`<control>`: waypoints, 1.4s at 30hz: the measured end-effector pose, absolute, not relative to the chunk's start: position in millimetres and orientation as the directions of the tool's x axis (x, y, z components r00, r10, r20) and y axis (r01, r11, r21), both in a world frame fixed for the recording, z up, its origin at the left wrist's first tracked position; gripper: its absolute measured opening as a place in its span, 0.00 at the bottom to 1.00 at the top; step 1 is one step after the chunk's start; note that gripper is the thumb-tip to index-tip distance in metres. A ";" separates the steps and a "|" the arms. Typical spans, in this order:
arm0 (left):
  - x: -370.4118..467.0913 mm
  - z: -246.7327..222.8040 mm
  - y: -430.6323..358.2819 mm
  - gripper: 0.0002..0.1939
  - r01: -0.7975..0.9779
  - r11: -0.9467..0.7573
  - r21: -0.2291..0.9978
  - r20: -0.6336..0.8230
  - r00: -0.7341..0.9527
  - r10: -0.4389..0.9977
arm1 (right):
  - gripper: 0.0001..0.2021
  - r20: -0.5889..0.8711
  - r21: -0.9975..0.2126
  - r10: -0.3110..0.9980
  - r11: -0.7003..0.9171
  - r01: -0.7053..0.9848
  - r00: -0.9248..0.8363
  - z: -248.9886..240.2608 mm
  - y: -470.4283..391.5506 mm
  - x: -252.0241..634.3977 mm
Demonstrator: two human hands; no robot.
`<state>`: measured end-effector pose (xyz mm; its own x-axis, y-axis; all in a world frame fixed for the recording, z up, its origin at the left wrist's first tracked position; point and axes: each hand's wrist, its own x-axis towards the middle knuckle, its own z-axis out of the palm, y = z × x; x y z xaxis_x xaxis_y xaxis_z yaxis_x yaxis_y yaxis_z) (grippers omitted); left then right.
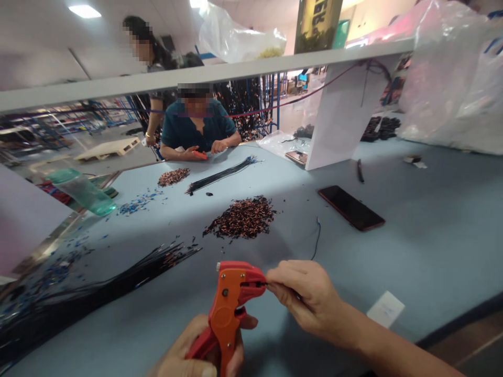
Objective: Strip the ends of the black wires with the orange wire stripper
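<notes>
My left hand (204, 348) is wrapped around the handles of an orange and red wire stripper (230, 301), held upright with its jaws facing right. My right hand (304, 293) pinches a thin black wire (317, 238) between thumb and fingers, right against the mouth of the jaws. The wire's near end goes in at the jaws, and its other end sticks up beyond my right hand over the table. Just past the stripper lies a heap of short black and copper wire offcuts (245, 217). A long bundle of black wires (118, 288) stretches along the left.
A dark phone (351, 207) lies at the right, and a white paper slip (386, 309) near my right forearm. Blue scraps (137, 203) and a green bottle (82, 192) are at the left. Across the table (444, 230), under a white shelf (236, 65), a person (198, 131) holds a red tool.
</notes>
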<state>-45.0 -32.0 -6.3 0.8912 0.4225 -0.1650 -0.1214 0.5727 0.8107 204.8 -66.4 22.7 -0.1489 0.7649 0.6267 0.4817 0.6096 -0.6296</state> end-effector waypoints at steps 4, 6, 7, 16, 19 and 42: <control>-43.5 -5.4 -31.5 0.31 -0.141 0.543 0.828 -0.126 0.896 0.425 | 0.08 0.631 -0.627 0.761 0.616 0.476 -0.153 22.6 -66.0 205.1; -42.9 -5.6 -31.8 0.30 -0.150 0.536 0.831 -0.114 0.897 0.426 | 0.08 0.635 -0.625 0.757 0.619 0.475 -0.152 22.3 -65.6 205.4; -43.1 -5.9 -31.9 0.30 -0.151 0.536 0.831 -0.113 0.897 0.427 | 0.08 0.637 -0.626 0.756 0.621 0.473 -0.151 22.2 -65.4 205.4; -47.7 -2.5 -33.7 0.29 -0.063 0.569 0.820 -0.218 0.885 0.412 | 0.08 0.645 -0.616 0.750 0.624 0.480 -0.146 22.9 -65.4 204.8; -45.7 -5.0 -35.1 0.28 -0.072 0.527 0.847 -0.207 0.868 0.451 | 0.09 0.655 -0.605 0.744 0.620 0.500 -0.132 20.9 -65.3 203.8; -41.2 1.4 -30.0 0.25 -0.219 0.489 0.844 -0.103 0.829 0.549 | 0.10 0.595 -0.645 0.802 0.510 0.569 -0.043 7.5 -58.8 205.2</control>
<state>-41.2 -30.0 1.4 0.8293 0.5493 -0.1028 -0.2191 0.4889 0.8444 205.2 -58.8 7.5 -0.0434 0.8022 0.5954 0.5692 0.5096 -0.6452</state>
